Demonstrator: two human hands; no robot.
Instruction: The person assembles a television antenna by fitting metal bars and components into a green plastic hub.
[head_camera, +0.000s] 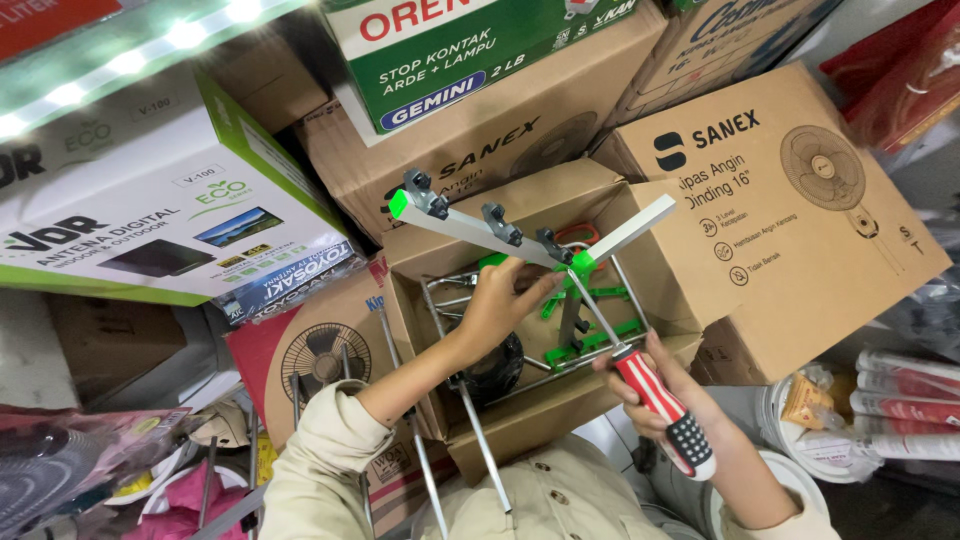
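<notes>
One head-worn camera looks steeply down, close over both forearms, onto an open cardboard box; no second view.

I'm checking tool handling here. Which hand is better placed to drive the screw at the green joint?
Right hand: it grips the screwdriver, tip at the green joint. Left hand steadies the metal bar.

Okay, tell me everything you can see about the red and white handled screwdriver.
The red-and-white-striped screwdriver has a black studded butt end and a thin bare metal shaft. The right hand grips its handle; the shaft slants up-left, its tip at the green plastic joint of the grey metal antenna bar, held by the left hand.
</notes>
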